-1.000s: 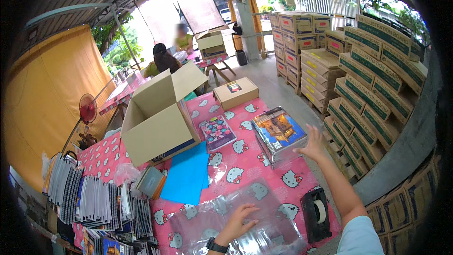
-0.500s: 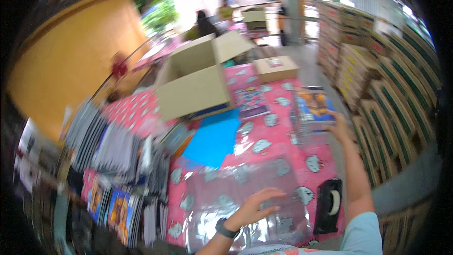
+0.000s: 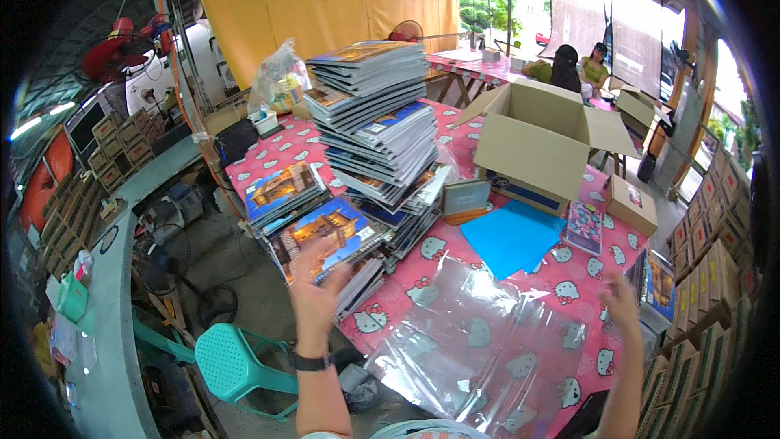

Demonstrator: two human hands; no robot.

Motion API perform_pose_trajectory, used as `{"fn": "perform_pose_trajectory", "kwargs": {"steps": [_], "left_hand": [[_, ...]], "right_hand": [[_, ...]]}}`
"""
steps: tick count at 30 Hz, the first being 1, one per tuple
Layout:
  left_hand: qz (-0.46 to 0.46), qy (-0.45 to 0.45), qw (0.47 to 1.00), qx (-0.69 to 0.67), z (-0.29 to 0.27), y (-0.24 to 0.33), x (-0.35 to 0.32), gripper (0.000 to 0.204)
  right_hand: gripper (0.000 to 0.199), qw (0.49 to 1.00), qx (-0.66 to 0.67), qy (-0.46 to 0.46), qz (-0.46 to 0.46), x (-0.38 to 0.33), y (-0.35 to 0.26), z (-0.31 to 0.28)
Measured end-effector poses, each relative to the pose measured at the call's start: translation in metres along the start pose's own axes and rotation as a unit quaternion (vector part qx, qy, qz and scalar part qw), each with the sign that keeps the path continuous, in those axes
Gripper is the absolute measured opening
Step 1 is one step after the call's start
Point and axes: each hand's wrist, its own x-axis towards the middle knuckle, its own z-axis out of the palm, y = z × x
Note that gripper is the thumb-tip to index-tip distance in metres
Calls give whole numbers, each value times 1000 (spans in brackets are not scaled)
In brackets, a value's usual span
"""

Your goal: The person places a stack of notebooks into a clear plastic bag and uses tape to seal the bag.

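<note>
Grip on left hand [image 3: 317,289] wide, fingers spread, nothing held; dark watch [image 3: 310,362] on that wrist. Hand is raised in front of front notebook stack [image 3: 325,232], overlapping it in view; can't tell if it touches. Right hand [image 3: 622,302] also wide-gripped, fingers loosely curved and blurred, nothing visible in it. Sits just left of right-side notebook stack [image 3: 660,289]; contact unclear.

Between the hands, clear plastic sheet [image 3: 479,341] lies flat on worktop [image 3: 414,272], pink cat-print cover showing through, glare and creases on it. Green stool [image 3: 231,362] stands on the floor left of the worktop.

Farther on: blue sheets [image 3: 512,236] overlap beyond the plastic. Floral-cover book [image 3: 584,229] lies right of them, small brown box [image 3: 631,205] just past it. Tall notebook pile [image 3: 378,114] rises behind the front stack, layers staggered. Carton [image 3: 532,158] right of the pile, flaps up, top uncovered. Clear bag [image 3: 280,77] near the worktop's far left corner.

Background: two people at another table, orange-yellow curtain [image 3: 325,8] on the left, stacked cartons [image 3: 707,293] along the right.
</note>
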Motion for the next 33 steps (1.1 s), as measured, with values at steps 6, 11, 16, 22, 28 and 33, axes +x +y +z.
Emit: {"fn": "perform_pose_trajectory", "kwargs": {"steps": [6,11,16,22,28,33], "left_hand": [[-375,180,882,-220,-73,-120,-17,58],[-412,119,859,-281,-68,-116,-35,52],[-419,112,811,-391,-84,-109,-22,43],[-325,75,822,-461,-74,-77,-12,53],[-5,-94,995,42,-56,-112,-14,27],[-15,-173,983,53,-60,-122,-4,36]], "right_hand": [[50,937,17,-239,-252,-12,-193,198],[59,901,21,-100,-423,-18,-311,291],[70,881,-6,-75,-468,-9,-361,346],[73,900,6,48,-433,19,-373,374],[67,878,108,144,-444,43,-376,340],[71,923,217,142,-283,6,-346,246]]}}
